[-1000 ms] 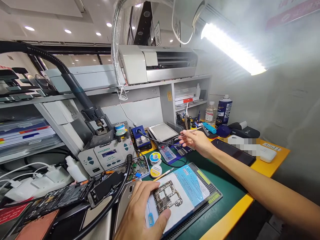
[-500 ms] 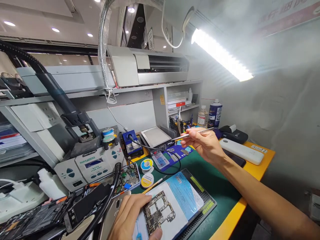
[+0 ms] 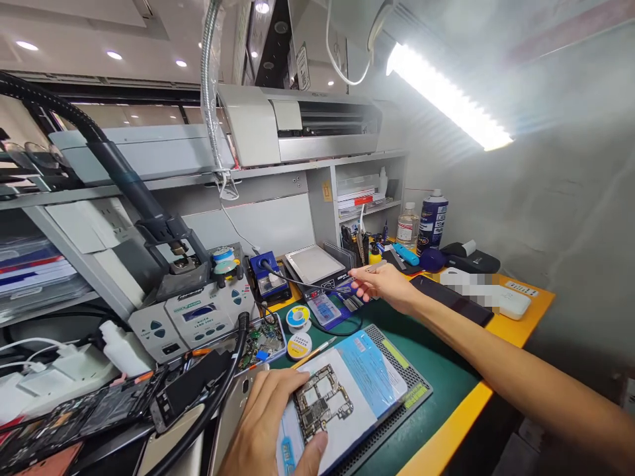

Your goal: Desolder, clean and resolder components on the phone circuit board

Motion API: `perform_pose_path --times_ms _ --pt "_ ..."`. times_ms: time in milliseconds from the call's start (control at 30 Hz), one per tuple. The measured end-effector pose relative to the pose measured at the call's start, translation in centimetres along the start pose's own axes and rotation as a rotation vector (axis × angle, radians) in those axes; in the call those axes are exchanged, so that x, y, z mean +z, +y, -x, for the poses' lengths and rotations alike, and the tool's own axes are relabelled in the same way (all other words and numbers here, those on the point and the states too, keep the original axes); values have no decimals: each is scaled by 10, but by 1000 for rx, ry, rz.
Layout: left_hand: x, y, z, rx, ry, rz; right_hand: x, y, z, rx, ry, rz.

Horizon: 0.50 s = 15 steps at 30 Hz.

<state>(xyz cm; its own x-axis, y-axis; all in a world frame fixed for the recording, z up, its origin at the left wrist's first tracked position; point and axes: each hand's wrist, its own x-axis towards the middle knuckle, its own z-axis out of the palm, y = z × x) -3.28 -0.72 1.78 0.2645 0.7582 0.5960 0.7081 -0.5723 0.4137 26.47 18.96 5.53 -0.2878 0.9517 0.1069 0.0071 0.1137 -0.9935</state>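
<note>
A phone circuit board lies on a white and blue packet, which rests on a perforated grey plate. My left hand grips the board by its left side, with the thumb at its lower edge and the fingers at its upper left. Farther back, my right hand pinches slim metal tweezers over the blue mat by the flat heating plate. Their tips are hard to make out there.
To the left stand a grey rework station, a tray of small boards and a black hose. Two solder reels sit behind the packet. A black phone lies beyond my right forearm; bottles stand at the back.
My right hand has moved left and slightly down with the tweezers, toward the blue mat. The view has shifted slightly. My left hand stays on the board.
</note>
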Motion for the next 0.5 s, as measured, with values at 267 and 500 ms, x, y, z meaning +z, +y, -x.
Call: perform_pose_path --times_ms 267,500 --pt "5 8 3 -63 -8 74 -2 17 -12 179 -127 230" --pt "3 12 3 -121 -53 130 -21 12 -13 171 -175 568"
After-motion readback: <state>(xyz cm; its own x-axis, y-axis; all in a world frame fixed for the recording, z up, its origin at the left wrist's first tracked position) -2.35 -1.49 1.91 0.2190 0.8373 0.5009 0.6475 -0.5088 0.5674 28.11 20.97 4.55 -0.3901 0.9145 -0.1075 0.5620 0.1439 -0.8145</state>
